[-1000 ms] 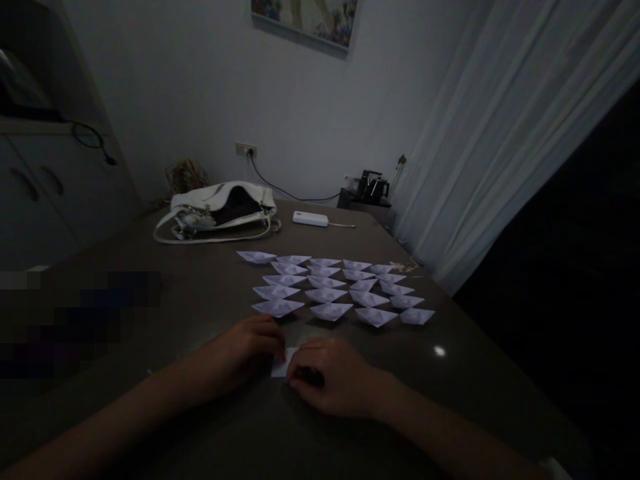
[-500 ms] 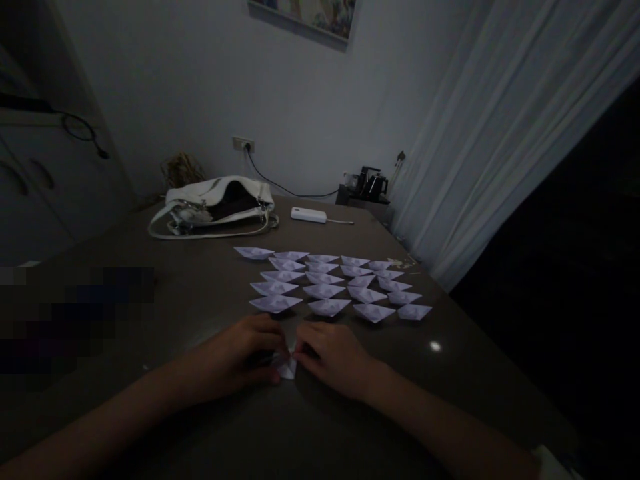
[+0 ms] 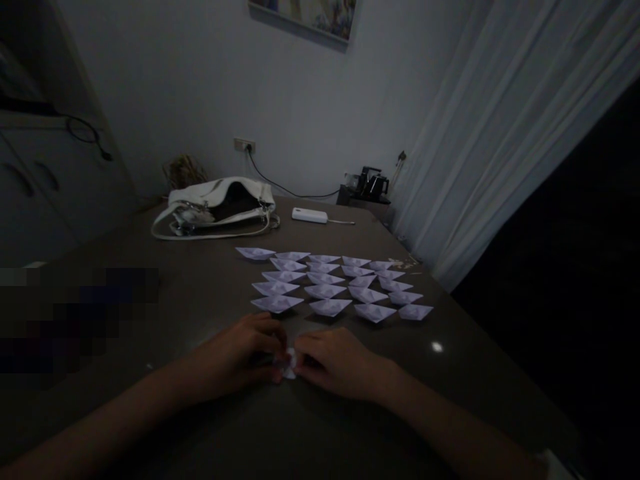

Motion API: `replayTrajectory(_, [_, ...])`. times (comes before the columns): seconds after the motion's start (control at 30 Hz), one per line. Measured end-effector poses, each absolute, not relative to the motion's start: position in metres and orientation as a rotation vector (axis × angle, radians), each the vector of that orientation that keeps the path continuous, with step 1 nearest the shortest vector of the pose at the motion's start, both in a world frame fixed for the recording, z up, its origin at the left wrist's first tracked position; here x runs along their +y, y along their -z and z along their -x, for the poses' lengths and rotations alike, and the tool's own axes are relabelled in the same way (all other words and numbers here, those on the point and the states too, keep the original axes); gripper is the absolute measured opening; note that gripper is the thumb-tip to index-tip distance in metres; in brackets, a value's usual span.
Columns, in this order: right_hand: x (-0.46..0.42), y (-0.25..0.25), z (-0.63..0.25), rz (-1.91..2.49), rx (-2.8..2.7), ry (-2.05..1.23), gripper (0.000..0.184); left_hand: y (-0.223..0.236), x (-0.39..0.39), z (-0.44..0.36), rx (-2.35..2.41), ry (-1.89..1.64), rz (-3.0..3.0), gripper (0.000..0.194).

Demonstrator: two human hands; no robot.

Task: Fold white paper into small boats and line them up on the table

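Note:
A small folded piece of white paper (image 3: pixel 289 363) lies on the dark table (image 3: pixel 200 293), pinched from both sides. My left hand (image 3: pixel 240 353) grips its left side with curled fingers. My right hand (image 3: pixel 335 360) presses its right side, fingers closed together. Most of the paper is hidden between the fingertips. Just beyond my hands, several finished white paper boats (image 3: pixel 327 287) lie in rows on the table.
A white handbag (image 3: pixel 217 207) sits open at the far side of the table, with a white power bank (image 3: pixel 309 215) and its cable to its right. A curtain (image 3: pixel 500 133) hangs along the right. The table's right edge runs close past the boats.
My hands have closed in tighter on the paper, which now shows smaller between the fingertips. The view has shifted slightly.

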State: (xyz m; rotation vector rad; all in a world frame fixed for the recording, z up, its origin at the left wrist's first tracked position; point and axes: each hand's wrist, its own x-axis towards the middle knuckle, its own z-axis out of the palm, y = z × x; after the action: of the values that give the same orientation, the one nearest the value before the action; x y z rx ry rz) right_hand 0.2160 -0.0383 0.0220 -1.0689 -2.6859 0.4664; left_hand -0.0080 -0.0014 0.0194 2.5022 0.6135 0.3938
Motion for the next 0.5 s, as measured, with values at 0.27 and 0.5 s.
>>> replayTrajectory(0.27, [-0.033, -0.014, -0.216, 1.122, -2.435, -0.587, 0.012, -0.014, 0.0, 0.011, 0.553, -0.496, -2.517, 0.013])
replayTrajectory(0.5, [-0.036, -0.015, -0.21, 1.036, -2.611, -0.501, 0.01, -0.019, -0.001, 0.007, 0.582, -0.401, -2.532, 0.011])
